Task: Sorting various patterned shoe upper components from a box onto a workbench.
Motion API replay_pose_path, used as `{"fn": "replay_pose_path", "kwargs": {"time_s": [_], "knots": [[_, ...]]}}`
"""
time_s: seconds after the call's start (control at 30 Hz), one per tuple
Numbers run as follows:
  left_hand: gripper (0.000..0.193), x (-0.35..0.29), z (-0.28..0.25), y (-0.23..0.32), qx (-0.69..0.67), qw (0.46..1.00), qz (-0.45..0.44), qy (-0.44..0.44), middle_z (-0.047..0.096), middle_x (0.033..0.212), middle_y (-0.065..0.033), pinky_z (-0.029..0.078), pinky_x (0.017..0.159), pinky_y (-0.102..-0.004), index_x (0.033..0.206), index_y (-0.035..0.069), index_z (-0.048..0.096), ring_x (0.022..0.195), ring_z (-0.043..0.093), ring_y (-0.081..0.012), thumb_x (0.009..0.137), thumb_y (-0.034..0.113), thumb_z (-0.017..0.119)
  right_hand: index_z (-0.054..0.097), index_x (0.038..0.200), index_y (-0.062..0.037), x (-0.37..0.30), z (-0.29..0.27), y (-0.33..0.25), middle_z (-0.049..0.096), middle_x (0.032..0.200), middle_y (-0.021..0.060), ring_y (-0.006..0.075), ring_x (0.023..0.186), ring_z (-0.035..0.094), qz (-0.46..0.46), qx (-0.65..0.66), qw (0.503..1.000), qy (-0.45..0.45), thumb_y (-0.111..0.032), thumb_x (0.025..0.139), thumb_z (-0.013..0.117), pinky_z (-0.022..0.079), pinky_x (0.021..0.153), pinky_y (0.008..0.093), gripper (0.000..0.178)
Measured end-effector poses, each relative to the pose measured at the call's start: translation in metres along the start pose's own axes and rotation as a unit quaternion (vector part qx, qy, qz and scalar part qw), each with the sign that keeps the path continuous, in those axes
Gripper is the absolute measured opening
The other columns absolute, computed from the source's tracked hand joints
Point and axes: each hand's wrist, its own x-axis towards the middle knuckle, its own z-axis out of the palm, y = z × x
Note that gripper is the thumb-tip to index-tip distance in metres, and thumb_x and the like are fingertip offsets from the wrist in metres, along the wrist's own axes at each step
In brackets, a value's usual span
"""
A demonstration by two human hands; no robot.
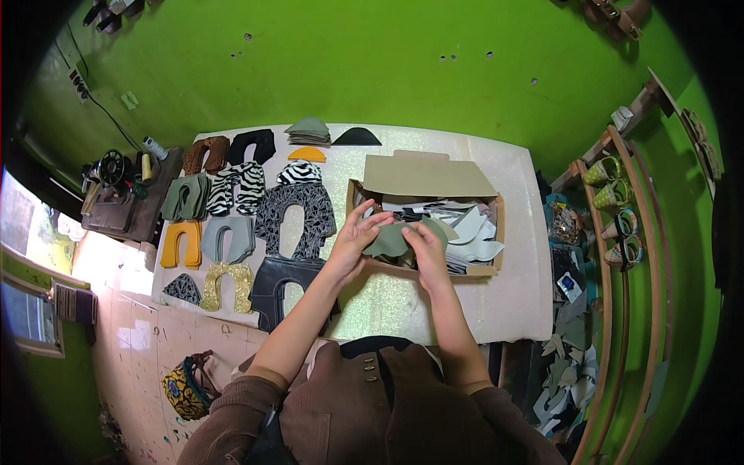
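My left hand (358, 239) and my right hand (425, 246) hold grey-green cut pieces (387, 242), thin like leather, over the near side of an open cardboard box (501, 232). My right thumb presses on the pieces from above. The left hand's fingers are partly raised, while its lower part grips the pieces' left edge. Inside the box lies a heap of white and grey scraps (473, 225). The box's flap (430, 175) stands folded back at the far side.
Stacks of U-shaped cut pieces cover the table's left half: zebra-striped (236, 188), mustard (181, 244), gold glitter (226, 287) and black (283, 291). Half-round grey-green pieces (308, 132) lie at the back. A sewing machine (112, 170) stands left; a wooden rack with sandals (612, 194) stands right.
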Motion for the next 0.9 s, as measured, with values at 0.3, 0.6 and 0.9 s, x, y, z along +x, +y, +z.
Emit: {"fn": "replay_pose_path", "kwargs": {"time_s": [0.3,0.6,0.9], "knots": [[0.052,-0.004,0.002,-0.003,-0.11,0.993,-0.031,0.003,0.039,0.129,-0.0167,0.04,0.096,-0.0329,0.134,0.009,0.021,0.118,0.041,-0.0221,0.088,-0.001,0.042,0.059,0.097,0.0,-0.003,-0.002,-0.004,0.06,0.087,0.0022,0.0076,0.081,0.054,0.02,0.05,0.999,0.006,-0.013,0.086,0.056,0.042,0.074,0.0212,0.018],[0.053,-0.008,0.0,-0.004,0.026,0.997,-0.071,-0.008,0.04,0.128,-0.0155,0.046,0.09,-0.0308,0.136,0.008,0.018,0.11,0.05,-0.022,0.089,0.001,0.042,0.06,0.093,0.0046,0.006,-0.014,0.006,0.06,0.086,0.005,0.0098,0.08,0.052,-0.037,-0.071,0.992,0.093,-0.019,0.083,0.061,0.041,0.073,0.0229,0.025],[0.041,-0.016,0.004,-0.011,0.094,0.989,-0.087,0.07,0.047,0.114,-0.0085,0.049,0.084,-0.0271,0.128,0.004,0.034,0.101,0.052,-0.015,0.089,0.006,0.047,0.06,0.093,0.0019,-0.002,-0.004,0.009,0.063,0.086,0.0117,0.0162,0.084,0.058,-0.095,-0.243,0.96,0.101,-0.021,0.082,0.061,0.043,0.077,0.0272,0.026]]}}
